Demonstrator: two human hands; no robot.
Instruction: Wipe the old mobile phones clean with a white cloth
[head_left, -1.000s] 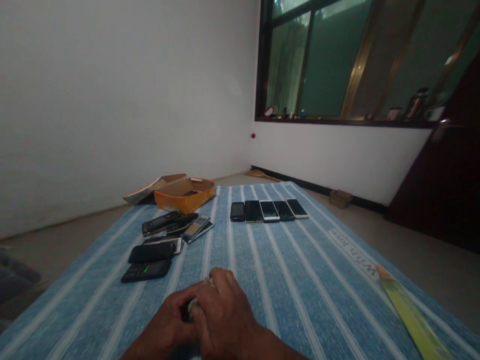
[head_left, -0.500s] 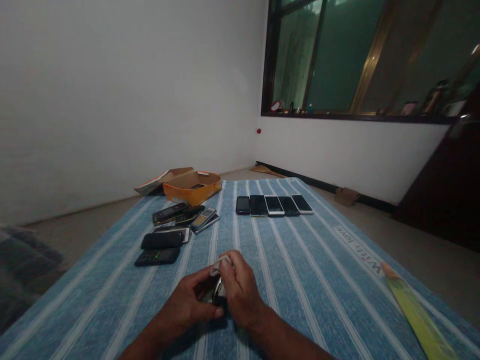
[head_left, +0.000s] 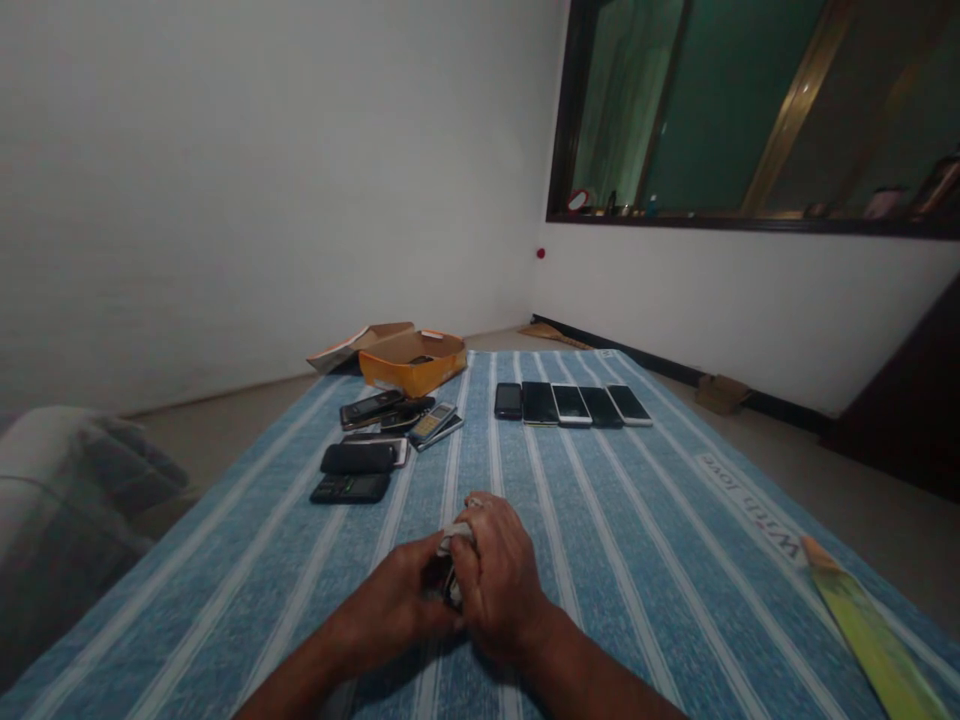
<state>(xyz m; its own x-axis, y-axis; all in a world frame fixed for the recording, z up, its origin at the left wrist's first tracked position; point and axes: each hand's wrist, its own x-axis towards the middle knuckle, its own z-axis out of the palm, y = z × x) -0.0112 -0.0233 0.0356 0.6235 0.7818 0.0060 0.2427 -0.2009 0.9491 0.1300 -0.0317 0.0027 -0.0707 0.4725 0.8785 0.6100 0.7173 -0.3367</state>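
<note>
Close in front of me, both hands meet above the cloth-covered table. My left hand (head_left: 405,600) is closed around a dark mobile phone (head_left: 452,590) with a shiny rim, mostly hidden by the fingers. My right hand (head_left: 504,570) presses a crumpled whitish cloth (head_left: 456,535) against it, fingers curled over the top. Beyond them to the left lies a loose group of old phones: a black phone (head_left: 351,488), a dark phone (head_left: 358,459) over a white one, and a keypad phone (head_left: 433,425). Several phones stand side by side further right, among them a white-framed phone (head_left: 571,404).
An orange cardboard box (head_left: 412,375) sits open at the table's far left corner, its lid (head_left: 360,347) leaning beside it. A yellow-green strip (head_left: 870,630) lies along the right edge of the striped tablecloth (head_left: 615,530). Grey fabric (head_left: 67,510) is at the left.
The view has turned slightly left, so the table things appear further right. My right hand has shifted with the cloth over the phone; both hands keep their hold.
</note>
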